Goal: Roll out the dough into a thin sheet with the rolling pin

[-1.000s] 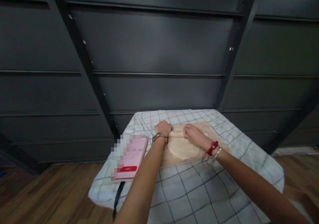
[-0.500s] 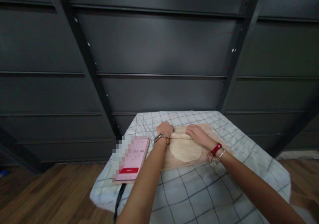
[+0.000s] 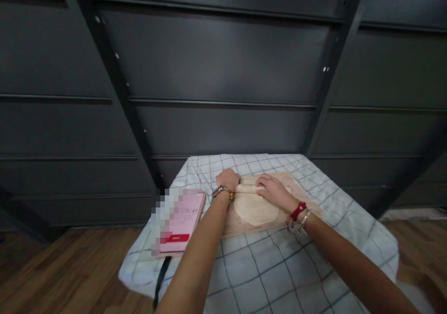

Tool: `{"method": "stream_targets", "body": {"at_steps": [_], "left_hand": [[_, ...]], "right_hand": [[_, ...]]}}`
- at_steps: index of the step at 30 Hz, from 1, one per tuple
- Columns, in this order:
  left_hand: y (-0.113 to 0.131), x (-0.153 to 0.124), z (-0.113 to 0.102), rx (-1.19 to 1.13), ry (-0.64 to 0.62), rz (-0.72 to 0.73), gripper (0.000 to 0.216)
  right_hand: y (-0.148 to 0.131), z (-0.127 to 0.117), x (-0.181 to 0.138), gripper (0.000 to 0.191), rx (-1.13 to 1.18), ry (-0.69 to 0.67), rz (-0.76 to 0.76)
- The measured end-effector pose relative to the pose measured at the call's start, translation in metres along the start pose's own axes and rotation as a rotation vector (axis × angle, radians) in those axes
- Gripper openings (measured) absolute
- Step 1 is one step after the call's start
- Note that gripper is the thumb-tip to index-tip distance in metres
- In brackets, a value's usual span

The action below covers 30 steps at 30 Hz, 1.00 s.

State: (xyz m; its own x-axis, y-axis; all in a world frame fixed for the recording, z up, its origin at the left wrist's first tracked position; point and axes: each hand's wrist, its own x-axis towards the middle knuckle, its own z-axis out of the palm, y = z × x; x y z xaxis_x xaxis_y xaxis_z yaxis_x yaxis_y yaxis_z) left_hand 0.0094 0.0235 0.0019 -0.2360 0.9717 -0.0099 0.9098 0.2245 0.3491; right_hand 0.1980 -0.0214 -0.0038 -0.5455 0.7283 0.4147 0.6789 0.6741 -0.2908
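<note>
A flattened round of pale dough (image 3: 256, 210) lies on a light wooden board (image 3: 228, 224). Across its far part rests a pale rolling pin (image 3: 247, 190). My left hand (image 3: 228, 179) is closed at the pin's left end, in a fist. Farther right, my right hand (image 3: 274, 190) curls its fingers over the pin, and the hand hides the pin's right part. Both wrists wear bracelets.
A white checked cloth (image 3: 251, 267) covers the small table under the board. To the left lies a pink-screened phone (image 3: 185, 221) showing a timer, with a black strap (image 3: 161, 277) below it. A dark panelled wall (image 3: 223, 128) stands behind the table.
The whole view has shifted slightly, so table and hands sit a little farther left. My right fingers look more curled over the rolling pin. The timer shows one more second.
</note>
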Motion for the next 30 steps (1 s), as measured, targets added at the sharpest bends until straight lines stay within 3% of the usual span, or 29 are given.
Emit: {"method": "stream_targets", "body": {"at_steps": [7,13,19,23,30], "left_hand": [[0.000,0.000,0.001,0.010,0.004,-0.008,0.035],[0.000,-0.005,-0.003,0.009,0.003,0.002,0.034],[0.000,-0.008,-0.005,-0.001,0.019,0.023,0.033],[-0.001,-0.005,-0.003,-0.003,0.023,0.021,0.031],[-0.004,0.002,0.003,-0.024,0.015,0.039,0.029]], "right_hand": [[-0.008,0.004,0.009,0.010,-0.256,-0.156,0.007],[-0.010,0.008,0.003,0.016,-0.305,-0.141,-0.037],[-0.002,0.005,-0.002,0.016,0.034,0.055,-0.009],[0.007,-0.002,0.001,0.018,0.114,0.036,-0.064],[0.015,0.000,-0.001,0.011,0.050,0.012,-0.097]]}}
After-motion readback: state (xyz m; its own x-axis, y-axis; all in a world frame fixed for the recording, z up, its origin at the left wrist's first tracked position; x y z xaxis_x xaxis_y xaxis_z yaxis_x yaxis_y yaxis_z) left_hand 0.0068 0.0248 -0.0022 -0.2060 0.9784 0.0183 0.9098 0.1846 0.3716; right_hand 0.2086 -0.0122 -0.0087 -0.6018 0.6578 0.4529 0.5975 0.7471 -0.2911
